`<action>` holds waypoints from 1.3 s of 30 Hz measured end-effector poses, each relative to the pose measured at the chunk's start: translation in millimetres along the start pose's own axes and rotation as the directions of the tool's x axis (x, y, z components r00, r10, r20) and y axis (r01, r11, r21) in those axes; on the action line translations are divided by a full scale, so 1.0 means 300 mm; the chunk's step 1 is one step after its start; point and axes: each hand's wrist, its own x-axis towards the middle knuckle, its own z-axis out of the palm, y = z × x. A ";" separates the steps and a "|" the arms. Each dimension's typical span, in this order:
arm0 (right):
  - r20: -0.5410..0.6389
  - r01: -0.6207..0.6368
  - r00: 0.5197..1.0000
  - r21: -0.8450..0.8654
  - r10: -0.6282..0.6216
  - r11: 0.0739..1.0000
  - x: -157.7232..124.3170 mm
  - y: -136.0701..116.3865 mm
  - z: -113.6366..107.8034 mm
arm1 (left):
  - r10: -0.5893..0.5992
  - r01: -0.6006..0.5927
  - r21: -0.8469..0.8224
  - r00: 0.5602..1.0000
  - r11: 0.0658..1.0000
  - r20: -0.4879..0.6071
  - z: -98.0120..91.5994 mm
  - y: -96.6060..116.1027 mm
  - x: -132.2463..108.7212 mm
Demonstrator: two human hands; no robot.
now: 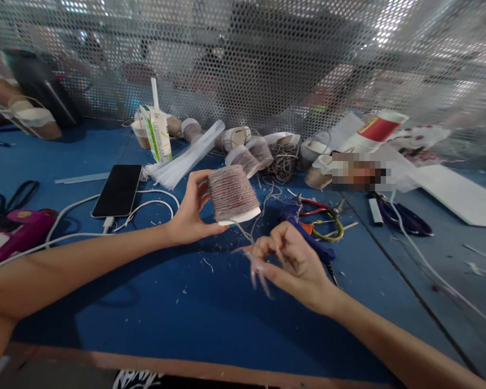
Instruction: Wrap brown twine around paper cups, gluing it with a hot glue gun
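Note:
My left hand [192, 213] is closed around the side of a cup wrapped in grey and reddish yarn [233, 195], held tilted above the blue table with its white rim facing down toward me. A loose strand of yarn [243, 231] runs from the rim toward my right hand [294, 265]. The fingers of that hand are curled in a pinch, partly smeared by motion. Pale, thin, frayed strands [260, 273] hang at its fingertips; I cannot make out exactly what they are. Just behind it lie scissors with a yellow handle [328, 229] and a blue tool [303, 221].
Several more wrapped cups [243, 159], tangled cord [282, 162] and clear sticks [190, 154] line the perforated metal screen [267, 70]. To the left are a phone [118, 190] on a white cable and a magenta glue gun [22, 229]. A drink carton [157, 135] stands behind.

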 end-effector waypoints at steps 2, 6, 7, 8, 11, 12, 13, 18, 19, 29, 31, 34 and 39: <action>-0.081 0.041 0.996 0.077 -0.035 0.996 0.002 -0.018 -0.019 | -0.055 0.056 -0.012 0.997 0.998 0.060 -0.004 0.008 0.002; -0.255 0.109 0.964 0.152 -0.068 0.982 0.007 -0.046 -0.054 | -0.096 0.102 -0.037 0.987 0.994 0.129 -0.007 0.018 0.003; -0.294 0.116 0.953 0.143 -0.070 0.983 0.008 -0.048 -0.060 | -0.099 0.105 -0.040 0.986 0.994 0.137 -0.007 0.019 0.003; -0.326 0.122 0.942 0.129 -0.074 0.984 0.008 -0.048 -0.064 | -0.103 0.110 -0.044 0.984 0.993 0.144 -0.007 0.020 0.002; -0.370 0.135 0.925 0.097 -0.090 0.986 0.012 -0.038 -0.071 | -0.125 0.137 -0.059 0.977 0.989 0.175 -0.009 0.024 0.003; -0.373 0.135 0.923 0.089 -0.093 0.987 0.014 -0.033 -0.072 | -0.134 0.148 -0.063 0.973 0.987 0.189 -0.010 0.026 0.004; -0.374 0.131 0.923 0.077 -0.093 0.988 0.017 -0.028 -0.073 | -0.143 0.160 -0.067 0.969 0.985 0.202 -0.011 0.030 0.005; -0.403 0.041 0.911 -0.121 -0.087 0.992 0.035 -0.002 -0.078 | -0.177 0.210 -0.106 0.950 0.972 0.257 -0.017 0.051 0.011; -0.410 0.021 0.907 -0.183 -0.096 0.983 0.037 0.003 -0.078 | -0.186 0.223 -0.113 0.944 0.968 0.274 -0.019 0.054 0.012; -0.296 0.021 0.832 -0.829 -0.469 0.560 0.010 0.010 -0.100 | -0.327 0.366 -0.124 0.910 0.922 0.255 -0.024 0.051 0.019; -0.300 0.082 0.787 -0.815 -0.539 0.573 0.006 0.007 -0.108 | -0.354 0.388 -0.097 0.901 0.917 0.251 -0.020 0.054 0.023; -0.222 0.268 0.834 -0.637 -0.506 0.722 -0.006 -0.002 -0.105 | -0.387 0.409 -0.036 0.885 0.912 0.259 -0.015 0.066 0.030; -0.002 0.300 0.933 -0.552 -0.361 0.778 -0.029 -0.026 -0.072 | -0.409 0.418 0.018 0.879 0.908 0.243 -0.013 0.077 0.034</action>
